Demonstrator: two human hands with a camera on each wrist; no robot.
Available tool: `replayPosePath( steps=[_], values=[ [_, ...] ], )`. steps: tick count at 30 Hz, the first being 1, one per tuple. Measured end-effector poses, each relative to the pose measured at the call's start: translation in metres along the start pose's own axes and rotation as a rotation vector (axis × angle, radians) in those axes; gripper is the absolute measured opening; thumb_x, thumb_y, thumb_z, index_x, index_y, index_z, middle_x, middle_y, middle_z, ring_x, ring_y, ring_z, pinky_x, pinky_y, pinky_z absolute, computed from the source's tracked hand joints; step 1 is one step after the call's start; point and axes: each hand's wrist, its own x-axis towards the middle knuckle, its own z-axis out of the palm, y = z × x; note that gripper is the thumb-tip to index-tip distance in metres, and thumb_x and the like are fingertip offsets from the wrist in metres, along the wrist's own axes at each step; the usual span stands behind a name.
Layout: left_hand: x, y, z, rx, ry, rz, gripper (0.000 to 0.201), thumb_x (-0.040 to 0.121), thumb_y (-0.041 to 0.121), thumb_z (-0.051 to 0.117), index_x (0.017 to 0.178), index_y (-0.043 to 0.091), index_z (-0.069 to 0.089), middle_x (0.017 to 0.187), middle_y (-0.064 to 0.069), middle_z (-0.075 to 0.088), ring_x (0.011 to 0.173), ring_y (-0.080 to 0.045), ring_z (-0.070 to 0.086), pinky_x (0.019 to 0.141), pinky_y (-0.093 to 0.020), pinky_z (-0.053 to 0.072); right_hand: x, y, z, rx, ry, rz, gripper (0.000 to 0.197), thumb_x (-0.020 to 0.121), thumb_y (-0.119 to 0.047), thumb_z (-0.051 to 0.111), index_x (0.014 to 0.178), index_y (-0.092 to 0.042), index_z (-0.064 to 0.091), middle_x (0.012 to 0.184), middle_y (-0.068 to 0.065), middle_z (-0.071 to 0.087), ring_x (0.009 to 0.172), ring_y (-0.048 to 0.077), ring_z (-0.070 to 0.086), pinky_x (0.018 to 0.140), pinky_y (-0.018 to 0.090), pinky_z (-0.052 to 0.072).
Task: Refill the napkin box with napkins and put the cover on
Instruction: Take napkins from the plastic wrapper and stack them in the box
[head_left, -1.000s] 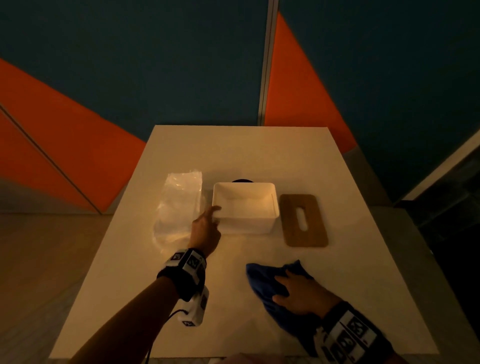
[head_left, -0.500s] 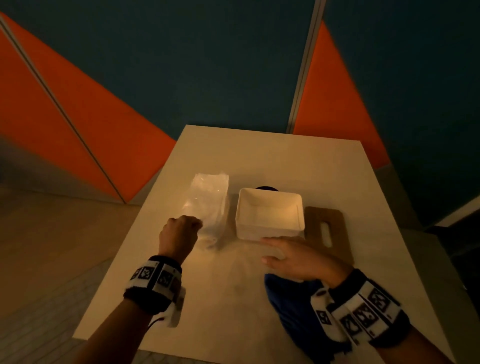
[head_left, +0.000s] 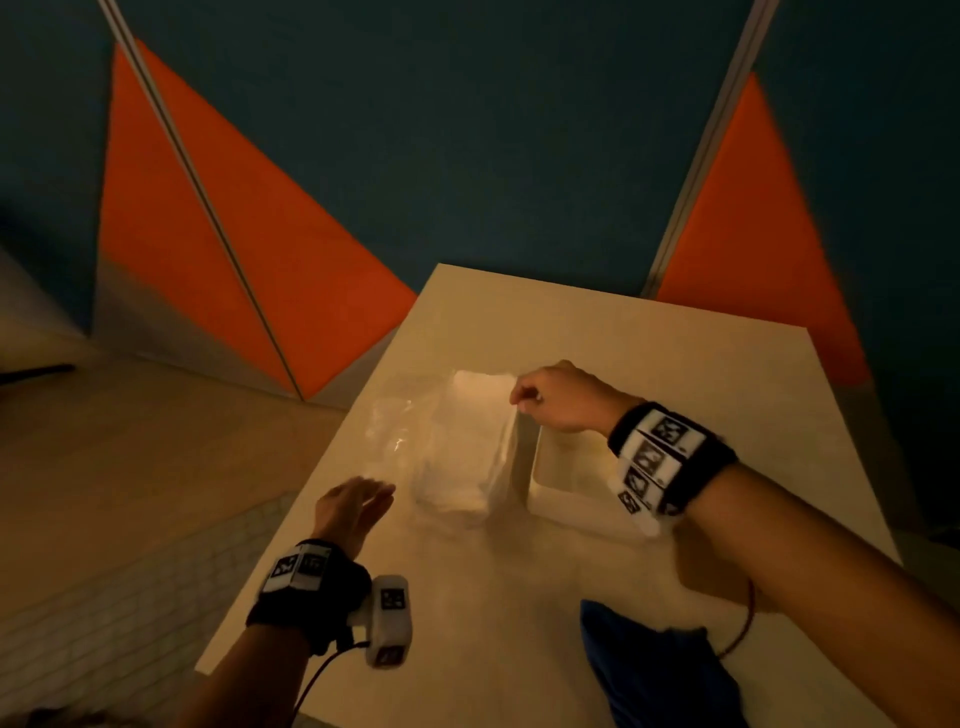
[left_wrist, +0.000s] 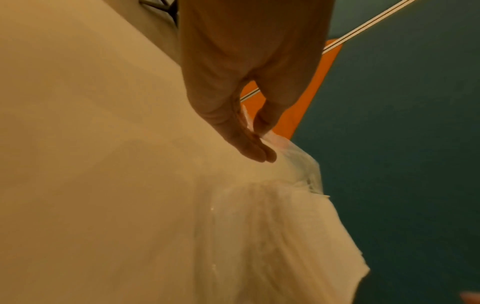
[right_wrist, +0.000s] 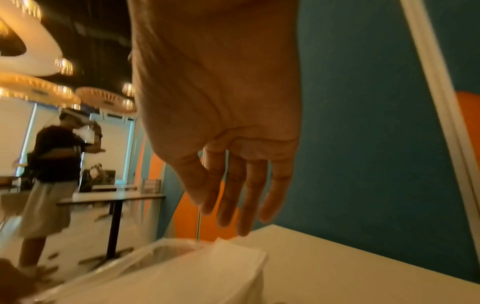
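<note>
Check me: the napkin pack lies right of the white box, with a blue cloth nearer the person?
Not quite. In the head view the napkin pack lies left of the white box; the blue cloth is indeed nearer the person.

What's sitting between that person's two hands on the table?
The plastic-wrapped napkin pack lies between the left hand and right hand, beside the white box; the head view shows it.

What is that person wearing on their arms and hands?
Both hands are bare, with no sleeves showing. Each wrist carries a black band set with white squares printed with black patterns. Under the left wrist hangs a small white box bearing the same kind of marker, with a thin dark cable trailing from it. A reddish cord loops near the right forearm.
</note>
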Motion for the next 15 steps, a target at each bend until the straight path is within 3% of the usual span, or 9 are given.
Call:
replayPosePath(
  steps=[3, 5, 6, 8, 10, 11, 13, 14, 15],
  values=[
    [0.012, -0.008, 0.0, 0.097, 0.047, -0.036, 0.02, 0.093, -0.003, 0.042, 0.076, -0.007, 0.052, 0.086, -0.025, 0.055, 0.066, -0.029, 0.061, 0.043, -0.023, 0.056, 0.041, -0.004, 0.006, -0.093, -0.014, 0.007, 0.029, 0.092, -0.023, 0.047, 0.117, -0.026, 0.061, 0.132, 0.006, 0.054, 0.116, 0.025, 0.055, 0.097, 0.037, 0.045],
    [0.02, -0.008, 0.002, 0.186, 0.051, -0.043, 0.009, 0.09, -0.003, 0.047, 0.094, -0.009, 0.054, 0.092, -0.026, 0.056, 0.072, -0.03, 0.06, 0.051, -0.026, 0.059, 0.063, -0.006, 0.012, -0.139, -0.014, 0.019, 0.033, 0.091, -0.02, 0.049, 0.121, -0.026, 0.059, 0.136, 0.005, 0.051, 0.12, 0.026, 0.053, 0.097, 0.036, 0.044],
    [0.024, -0.008, 0.002, 0.286, 0.081, -0.011, 0.021, 0.088, -0.002, 0.051, 0.109, -0.008, 0.05, 0.096, -0.025, 0.058, 0.078, -0.032, 0.061, 0.061, -0.031, 0.06, 0.073, -0.007, 0.015, -0.156, -0.011, 0.021, 0.036, 0.091, -0.019, 0.05, 0.126, -0.024, 0.055, 0.138, 0.005, 0.049, 0.122, 0.026, 0.051, 0.098, 0.036, 0.043],
    [0.025, -0.006, 0.005, 0.637, 0.231, 0.221, 0.044, 0.083, -0.003, 0.054, 0.124, 0.003, 0.043, 0.115, -0.022, 0.055, 0.098, -0.036, 0.058, 0.083, -0.043, 0.053, 0.088, -0.008, 0.021, -0.186, -0.006, 0.022, 0.045, 0.09, -0.022, 0.054, 0.135, -0.02, 0.047, 0.142, 0.007, 0.045, 0.127, 0.028, 0.047, 0.103, 0.037, 0.041],
    [0.01, -0.002, 0.014, 0.893, 0.339, 0.667, 0.055, 0.073, -0.013, 0.046, 0.123, 0.01, 0.046, 0.126, -0.016, 0.048, 0.111, -0.031, 0.05, 0.09, -0.043, 0.048, 0.099, -0.012, 0.027, -0.215, -0.01, 0.021, 0.054, 0.09, -0.026, 0.056, 0.14, -0.017, 0.04, 0.145, 0.009, 0.041, 0.13, 0.03, 0.043, 0.106, 0.04, 0.038],
    [-0.001, 0.0, 0.022, 0.978, 0.283, 0.929, 0.058, 0.069, -0.018, 0.043, 0.118, 0.011, 0.05, 0.125, -0.015, 0.049, 0.112, -0.027, 0.049, 0.09, -0.039, 0.048, 0.105, -0.014, 0.03, -0.233, -0.014, 0.016, 0.056, 0.089, -0.028, 0.057, 0.141, -0.015, 0.038, 0.145, 0.01, 0.041, 0.131, 0.03, 0.043, 0.107, 0.04, 0.037],
    [-0.019, -0.001, 0.04, 1.225, -0.072, 1.299, 0.051, 0.069, -0.018, 0.042, 0.108, 0.01, 0.06, 0.117, -0.014, 0.059, 0.106, -0.023, 0.054, 0.088, -0.031, 0.049, 0.113, -0.018, 0.034, -0.269, -0.024, 0.01, 0.059, 0.088, -0.031, 0.059, 0.14, -0.013, 0.037, 0.144, 0.011, 0.042, 0.13, 0.03, 0.043, 0.106, 0.042, 0.035],
    [-0.023, -0.003, 0.048, 1.352, -0.292, 1.33, 0.045, 0.074, -0.013, 0.043, 0.108, 0.011, 0.061, 0.117, -0.012, 0.061, 0.106, -0.022, 0.057, 0.089, -0.03, 0.05, 0.116, -0.019, 0.036, -0.281, -0.025, 0.012, 0.059, 0.087, -0.031, 0.06, 0.139, -0.013, 0.038, 0.143, 0.011, 0.044, 0.129, 0.03, 0.044, 0.106, 0.042, 0.035],
    [-0.023, -0.007, 0.056, 1.446, -0.443, 1.228, 0.042, 0.081, -0.007, 0.043, 0.114, 0.013, 0.059, 0.123, -0.01, 0.059, 0.109, -0.022, 0.057, 0.091, -0.031, 0.051, 0.119, -0.02, 0.038, -0.291, -0.023, 0.017, 0.059, 0.086, -0.031, 0.061, 0.138, -0.012, 0.039, 0.141, 0.011, 0.046, 0.128, 0.03, 0.045, 0.105, 0.042, 0.035]
  ],
)
